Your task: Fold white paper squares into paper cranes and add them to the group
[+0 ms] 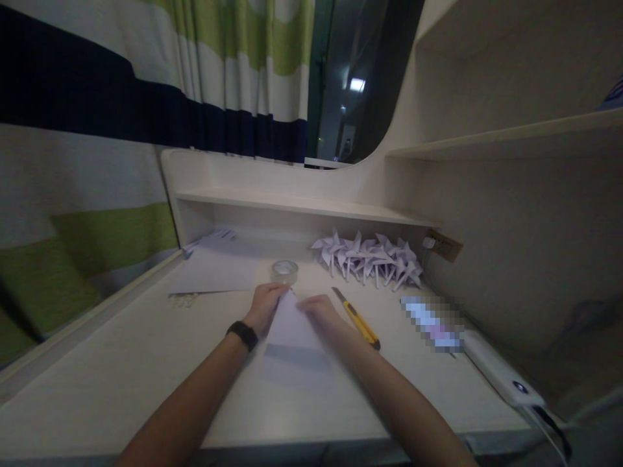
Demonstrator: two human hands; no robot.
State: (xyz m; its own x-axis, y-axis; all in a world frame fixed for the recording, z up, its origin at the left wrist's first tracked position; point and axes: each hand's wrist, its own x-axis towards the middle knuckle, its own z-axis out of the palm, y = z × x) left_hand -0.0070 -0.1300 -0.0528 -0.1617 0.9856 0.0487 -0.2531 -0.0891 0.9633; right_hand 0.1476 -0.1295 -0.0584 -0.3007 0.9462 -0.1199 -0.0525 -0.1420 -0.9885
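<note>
A sheet of white paper [296, 334] lies between my hands in the middle of the desk, its far end narrowed near my fingertips. My left hand [265, 306], with a dark band at its wrist, is closed on the paper's far left edge. Gripping the right edge is my right hand [322, 312], fingers pressed together. A tiny dark tip shows between the hands; I cannot make out what it is. Just beyond my left hand sits a roll of clear tape [285, 270]. A yellow utility knife [359, 319] rests to the right of my right hand.
Several paper pinwheels [370, 258] are piled at the back right. A stack of paper [217, 263] lies at the back left, small pale pieces [183, 300] by its front edge. On the right are a blurred-out phone [431, 324] and a white power strip [501, 370] with cables.
</note>
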